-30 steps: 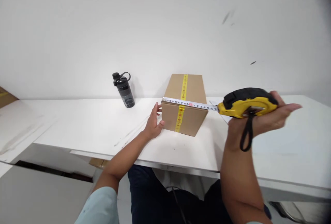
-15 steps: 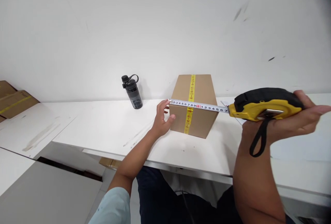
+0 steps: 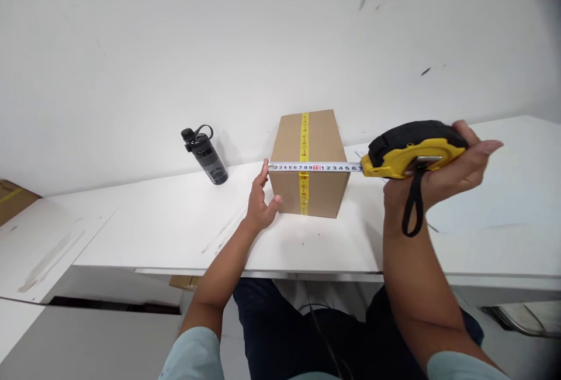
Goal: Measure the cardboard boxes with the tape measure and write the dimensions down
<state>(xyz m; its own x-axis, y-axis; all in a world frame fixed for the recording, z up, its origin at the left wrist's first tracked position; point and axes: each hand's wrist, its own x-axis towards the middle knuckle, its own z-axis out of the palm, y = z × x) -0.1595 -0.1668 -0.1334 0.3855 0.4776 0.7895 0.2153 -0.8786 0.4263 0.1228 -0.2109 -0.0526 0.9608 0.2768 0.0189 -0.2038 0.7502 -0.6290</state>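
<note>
One tape blade [image 3: 315, 167] level across box [image 3: 326, 193], case [image 3: 409, 149] rightward (hook [image 3: 269, 166] apparently leftward)

A yellow-black tape measure [image 3: 412, 149] stretches its blade level across the yellow-taped cardboard box [image 3: 324, 193].

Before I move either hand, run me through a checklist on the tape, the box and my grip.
1. The tape end sits at the left top corner of the box, with the left hand fingers against it: ok.
2. The tape blade lies straight along the box's front top edge: ok.
3. The right hand is wrapped round the tape case: ok.
4. The tape case is past the box's right edge: ok.
5. The mark at the right edge is readable: cannot tell, digits too small.
6. The bottle stands apart from the box: ok.
</note>
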